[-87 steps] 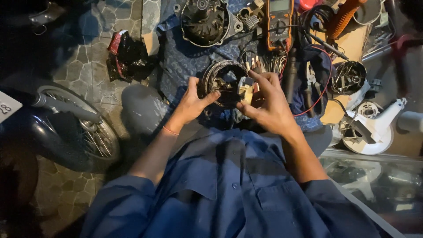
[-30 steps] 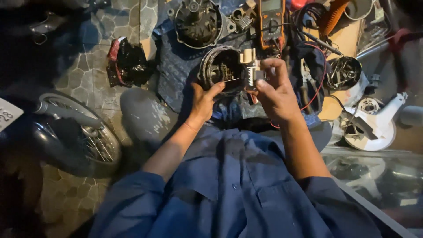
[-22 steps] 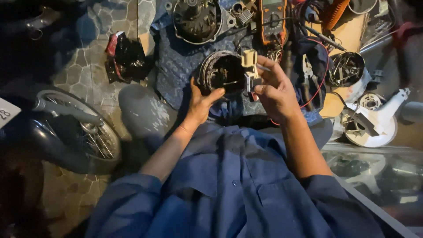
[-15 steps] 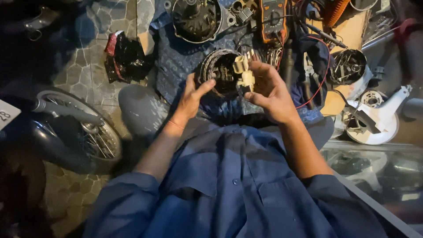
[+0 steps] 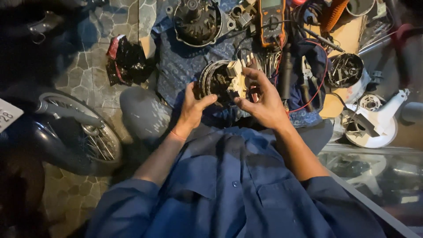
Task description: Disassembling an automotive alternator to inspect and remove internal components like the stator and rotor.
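The round stator ring, dark with copper windings, sits between my two hands over the blue patterned cloth. A pale plastic connector block lies at its right edge. My left hand cups the ring from below, thumb curled against its lower rim. My right hand pinches the connector block between thumb and forefinger, the other fingers spread above. Beyond lie a dark motor housing and an orange multimeter. A spoked wheel stands to my left.
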